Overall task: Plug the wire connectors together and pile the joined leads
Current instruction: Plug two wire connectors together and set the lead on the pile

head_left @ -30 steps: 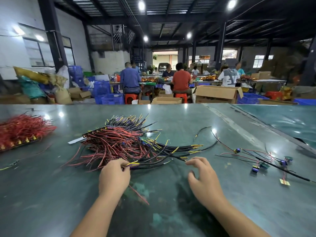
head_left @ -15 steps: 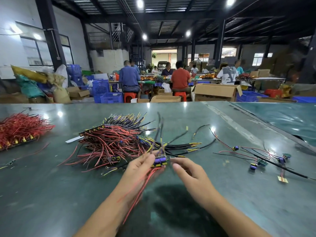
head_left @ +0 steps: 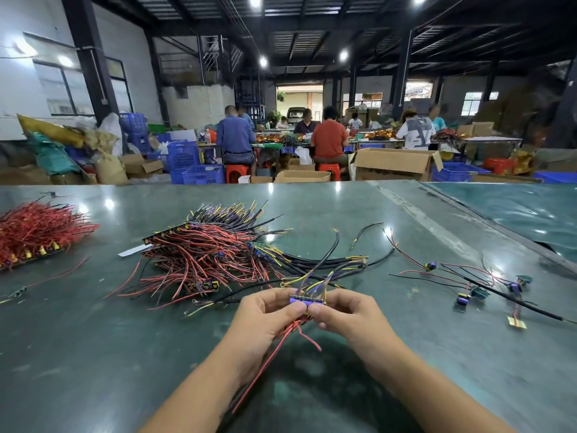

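Observation:
My left hand (head_left: 265,314) and my right hand (head_left: 346,310) meet over the near middle of the table. Together they pinch a short row of purple wire connectors (head_left: 306,300) between thumbs and fingers. Red leads (head_left: 281,339) hang from the connectors down past my left palm, and black leads with yellow tips (head_left: 331,270) rise away behind them. A big pile of red and black leads (head_left: 212,254) lies just beyond my left hand. A few separate leads with purple connectors (head_left: 462,298) lie spread to the right.
A second bundle of red leads (head_left: 37,229) lies at the table's left edge. The green table (head_left: 93,354) ends at a seam on the right, with another table top (head_left: 515,214) beyond. People sit working at far tables among cardboard boxes (head_left: 393,164) and blue crates.
My left hand has lifted a group of connectors with their red leads out of the pile and drawn them nearer. My right hand came in from the right and now pinches them too.

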{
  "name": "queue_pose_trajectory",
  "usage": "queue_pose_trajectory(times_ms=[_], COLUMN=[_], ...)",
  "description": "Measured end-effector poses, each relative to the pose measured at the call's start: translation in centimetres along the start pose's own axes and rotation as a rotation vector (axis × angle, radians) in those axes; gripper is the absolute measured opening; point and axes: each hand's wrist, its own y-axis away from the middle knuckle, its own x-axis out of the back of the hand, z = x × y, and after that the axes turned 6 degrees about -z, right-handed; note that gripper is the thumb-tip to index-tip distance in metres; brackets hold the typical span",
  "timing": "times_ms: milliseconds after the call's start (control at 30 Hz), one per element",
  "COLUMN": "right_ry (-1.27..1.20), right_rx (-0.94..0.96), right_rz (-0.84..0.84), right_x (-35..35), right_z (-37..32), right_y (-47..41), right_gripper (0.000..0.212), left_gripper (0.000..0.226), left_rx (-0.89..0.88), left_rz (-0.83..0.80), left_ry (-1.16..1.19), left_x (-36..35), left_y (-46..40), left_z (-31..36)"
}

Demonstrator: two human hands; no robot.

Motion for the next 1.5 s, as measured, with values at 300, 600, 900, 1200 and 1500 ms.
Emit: queue_pose_trajectory(times_ms=[300,600,900,1200,1500], right_ry=[-0.098,-0.192,-0.126,-0.183,-0.227], right_rx=[0.055,0.106,0.108,0.107,0.025], right_rz=[-0.241,-0.051,0.179,0.186,-0.215], right_x=[0.9,0.1,0.8,1.0,-0.5], right_z=[-1.0,-0.7,0.0,-0.2,-1.3], right_y=[0.7,0.3,-0.1,-0.2,0.9], right_gripper=[0.019,0.011,0.018,0.033,0.036], left_gripper=[0.022,0.019,0.028,0.055,0.014], left_rx=[0.04,-0.078,-0.34,-0.497,-0.346], left_rz=[-0.266,0.059,0.486,0.795,0.13], left_ry=[0.118,0.282,0.091,-0.955,-0.497], left_x=[0.2,-0.6,2.0,2.7,-0.2], left_y=[0.7,-0.2,-1.3,-1.0,0.4], left_z=[1.4,1.3,1.1,0.9,1.0])
